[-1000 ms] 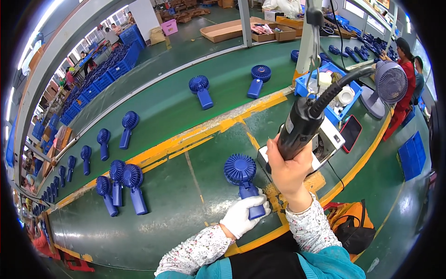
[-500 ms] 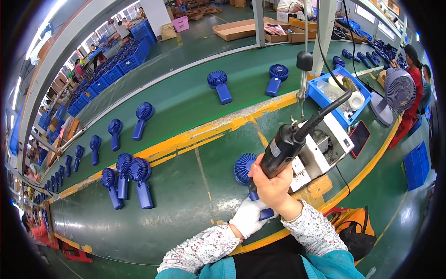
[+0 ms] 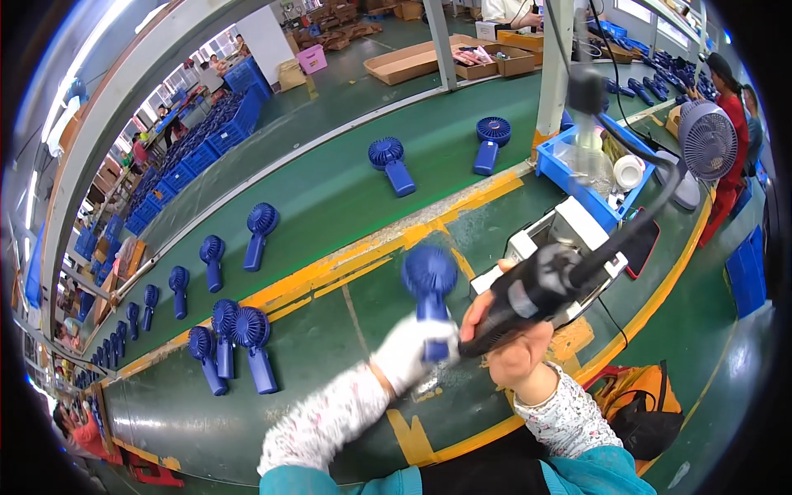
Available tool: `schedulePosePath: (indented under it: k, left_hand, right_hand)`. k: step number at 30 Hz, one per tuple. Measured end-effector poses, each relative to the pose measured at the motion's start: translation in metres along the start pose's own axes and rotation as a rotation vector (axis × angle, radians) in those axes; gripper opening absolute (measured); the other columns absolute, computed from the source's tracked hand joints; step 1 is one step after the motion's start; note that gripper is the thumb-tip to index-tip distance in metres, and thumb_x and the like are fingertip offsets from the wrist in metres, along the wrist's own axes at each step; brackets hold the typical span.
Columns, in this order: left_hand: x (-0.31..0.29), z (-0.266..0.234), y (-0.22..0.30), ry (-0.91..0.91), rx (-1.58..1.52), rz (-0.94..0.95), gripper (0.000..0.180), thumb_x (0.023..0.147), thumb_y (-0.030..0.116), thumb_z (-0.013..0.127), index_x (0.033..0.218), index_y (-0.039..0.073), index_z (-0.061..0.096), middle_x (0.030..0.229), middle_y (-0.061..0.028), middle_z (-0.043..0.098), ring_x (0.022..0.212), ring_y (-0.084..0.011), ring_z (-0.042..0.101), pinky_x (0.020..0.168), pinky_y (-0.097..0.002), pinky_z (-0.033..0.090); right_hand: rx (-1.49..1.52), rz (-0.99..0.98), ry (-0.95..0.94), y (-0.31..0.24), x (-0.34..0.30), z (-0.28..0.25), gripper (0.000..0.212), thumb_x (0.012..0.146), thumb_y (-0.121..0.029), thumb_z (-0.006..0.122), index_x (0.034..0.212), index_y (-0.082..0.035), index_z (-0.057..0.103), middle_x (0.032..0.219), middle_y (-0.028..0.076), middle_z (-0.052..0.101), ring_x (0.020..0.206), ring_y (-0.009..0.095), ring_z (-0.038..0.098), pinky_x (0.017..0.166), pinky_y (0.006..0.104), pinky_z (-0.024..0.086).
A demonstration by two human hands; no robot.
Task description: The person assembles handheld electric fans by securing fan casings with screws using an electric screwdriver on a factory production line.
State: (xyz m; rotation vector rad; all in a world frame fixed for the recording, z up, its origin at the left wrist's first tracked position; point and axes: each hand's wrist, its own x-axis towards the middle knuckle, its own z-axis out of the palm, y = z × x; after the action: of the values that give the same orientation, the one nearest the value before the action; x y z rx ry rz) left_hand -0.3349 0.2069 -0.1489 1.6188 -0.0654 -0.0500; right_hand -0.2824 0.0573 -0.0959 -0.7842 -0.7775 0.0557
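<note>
My left hand (image 3: 408,355), in a white glove, is closed round the handle of a blue handheld fan (image 3: 430,271). The fan's round head points away from me, above the green workbench. My bare right hand (image 3: 521,356) grips a black electric screwdriver (image 3: 532,293) with a thick cable, slightly smeared by motion. Its tip end is near the fan's handle, but I cannot tell whether they touch. Behind the screwdriver stands a white boxy device (image 3: 577,224), partly hidden. Three more blue handheld fans (image 3: 251,328) lie together on the bench at the left.
Beyond a yellow-taped edge, a green conveyor belt (image 3: 330,216) carries several blue fans. At the right are a blue bin (image 3: 606,216) of parts, a phone (image 3: 644,247) and a grey desk fan (image 3: 709,140). A blurred hanging rod (image 3: 587,91) crosses above the bin. Other people work farther off.
My left hand has lifted the fan and moved it up and left. The screwdriver has come off it, shifting right and tilting flatter. Fans on the belt appear slightly shifted.
</note>
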Motion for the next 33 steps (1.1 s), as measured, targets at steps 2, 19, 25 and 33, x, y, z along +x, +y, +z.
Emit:
schedulePosePath:
  k: [2,19,25,33]
  left_hand:
    - [0.061,-0.026,0.015,0.148,-0.559,-0.154,0.044,0.079,0.014,0.065,0.116,0.009,0.042,0.083,-0.0059,0.055,0.068,-0.0169,0.057,0.064,-0.0305,0.05]
    - [0.202,-0.201,-0.026,0.549,0.834,0.038,0.019,0.074,0.015,0.059,0.091,0.006,0.06,0.084,-0.0149,0.061,0.083,-0.0295,0.061,0.076,-0.0391,0.047]
    - [0.074,-0.106,0.054,0.142,-0.495,-0.067,0.048,0.073,0.0,0.061,0.116,0.009,0.04,0.084,-0.0067,0.051,0.067,-0.0177,0.055,0.055,-0.0278,0.049]
    - [-0.049,0.0,0.006,-0.051,-1.232,-0.29,0.057,0.063,-0.007,0.064,0.116,0.009,0.049,0.096,-0.0101,0.056,0.089,-0.0263,0.056,0.08,-0.0415,0.048]
  right_hand:
    - [-0.085,0.155,-0.018,-0.003,-0.001,-0.001,0.088,0.074,-0.057,0.069,0.129,0.003,0.033,0.084,0.012,0.058,0.066,0.017,0.057,0.058,0.0272,0.047]
    - [-0.471,-0.031,-0.208,0.001,-0.01,0.027,0.055,0.094,-0.037,0.053,0.12,0.01,0.041,0.072,0.01,0.059,0.059,0.023,0.059,0.056,0.0296,0.047]
    - [-0.618,-0.294,-0.031,0.0,0.004,0.002,0.063,0.092,-0.041,0.053,0.12,0.013,0.041,0.067,0.009,0.059,0.054,0.019,0.06,0.05,0.0283,0.047]
    - [-0.854,-0.429,0.127,-0.014,0.027,0.002,0.053,0.094,-0.038,0.049,0.117,0.009,0.046,0.073,0.01,0.057,0.058,0.021,0.057,0.054,0.0308,0.046]
